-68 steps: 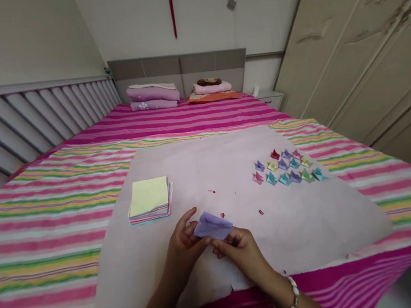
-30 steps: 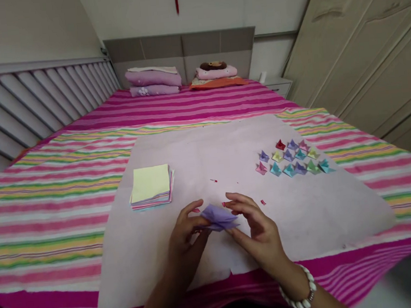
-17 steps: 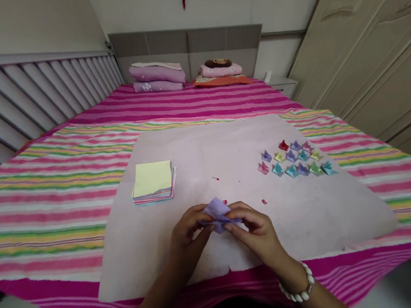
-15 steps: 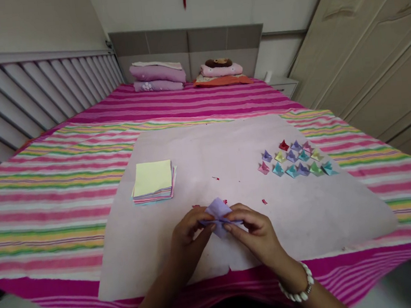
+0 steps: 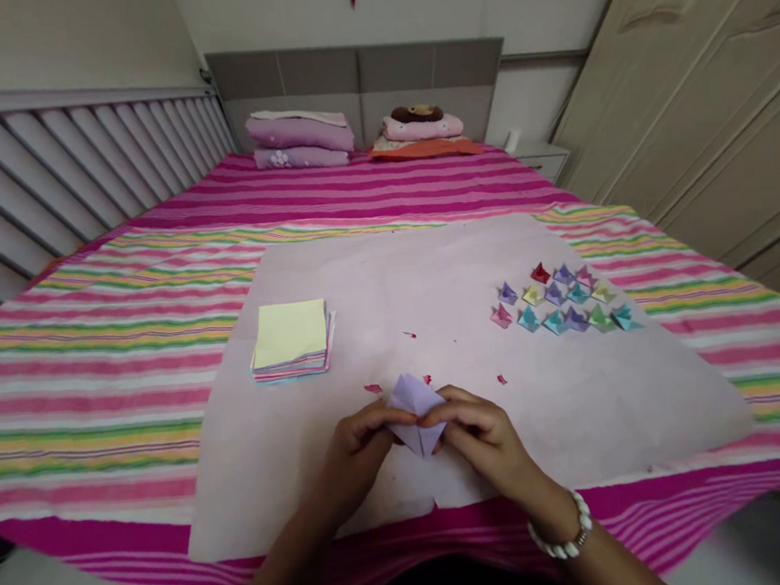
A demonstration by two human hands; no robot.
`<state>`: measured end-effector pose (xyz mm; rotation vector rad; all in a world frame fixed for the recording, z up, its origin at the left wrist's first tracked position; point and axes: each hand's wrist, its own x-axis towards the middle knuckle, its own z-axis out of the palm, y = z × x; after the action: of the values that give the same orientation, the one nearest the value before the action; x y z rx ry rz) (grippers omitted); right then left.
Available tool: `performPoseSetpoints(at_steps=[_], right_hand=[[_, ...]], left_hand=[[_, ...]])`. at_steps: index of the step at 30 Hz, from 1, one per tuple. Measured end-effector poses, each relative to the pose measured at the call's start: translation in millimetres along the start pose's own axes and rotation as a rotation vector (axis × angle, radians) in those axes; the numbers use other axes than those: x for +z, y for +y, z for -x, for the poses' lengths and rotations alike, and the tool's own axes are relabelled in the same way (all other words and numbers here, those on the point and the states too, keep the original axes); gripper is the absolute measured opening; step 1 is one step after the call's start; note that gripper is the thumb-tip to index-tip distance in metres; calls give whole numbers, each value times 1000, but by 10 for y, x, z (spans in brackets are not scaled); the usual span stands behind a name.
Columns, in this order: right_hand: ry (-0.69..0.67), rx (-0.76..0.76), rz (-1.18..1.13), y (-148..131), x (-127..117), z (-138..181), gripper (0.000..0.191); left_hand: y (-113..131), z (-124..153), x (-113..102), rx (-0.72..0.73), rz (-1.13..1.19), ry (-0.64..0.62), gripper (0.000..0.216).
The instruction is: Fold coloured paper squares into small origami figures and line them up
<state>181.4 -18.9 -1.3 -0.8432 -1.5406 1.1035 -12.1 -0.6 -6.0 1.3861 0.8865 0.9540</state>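
Note:
Both of my hands pinch a small lilac paper piece (image 5: 413,408), folded into a diamond shape, just above the pale pink sheet (image 5: 444,278) on the bed. My left hand (image 5: 356,454) grips its left side with closed fingers. My right hand (image 5: 481,438), with a white bead bracelet on the wrist, grips its right side. A stack of coloured paper squares (image 5: 291,339) with a yellow one on top lies to the left. Several small folded paper shapes (image 5: 564,309) sit in rows at the right.
The sheet lies on a striped pink bedspread (image 5: 95,376). Tiny red paper scraps (image 5: 373,388) dot the sheet near my hands. Folded bedding (image 5: 299,138) and a pillow (image 5: 422,133) rest by the headboard. A wardrobe (image 5: 708,87) stands at the right, a slatted rail (image 5: 41,188) at the left.
The lilac paper has gone from a loose flat piece to a tighter diamond fold. My hands have closed in on it from both sides. The view has tilted slightly downward.

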Motion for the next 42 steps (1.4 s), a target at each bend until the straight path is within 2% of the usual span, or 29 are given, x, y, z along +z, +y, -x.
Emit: performPoseSetpoints(at_steps=[4, 8, 10, 12, 14, 19, 28, 35, 42], right_hand=[[9, 23, 5, 11, -26, 0, 27], [22, 45, -29, 39, -8, 1, 14], [105, 86, -48, 81, 32, -4, 9], [221, 175, -64, 143, 81, -10, 16], [277, 266, -73, 206, 122, -14, 23], [279, 322, -111, 259, 152, -18, 27], [267, 167, -19, 168, 122, -56, 10], [232, 193, -14, 186, 93, -51, 16], [195, 112, 86, 184, 91, -66, 17]], left_hand=[[2, 5, 13, -37, 53, -20, 21], [-40, -21, 79, -80, 18, 140, 11], [-52, -36, 114, -70, 17, 184, 12], [-47, -42, 139, -45, 3, 192, 11], [-33, -39, 152, -25, -23, 197, 11], [-56, -30, 137, -32, -44, 228, 14], [-42, -27, 85, -30, -206, 242, 23], [-57, -21, 115, 75, -281, 266, 21], [-95, -38, 122, 92, -297, 314, 9]])
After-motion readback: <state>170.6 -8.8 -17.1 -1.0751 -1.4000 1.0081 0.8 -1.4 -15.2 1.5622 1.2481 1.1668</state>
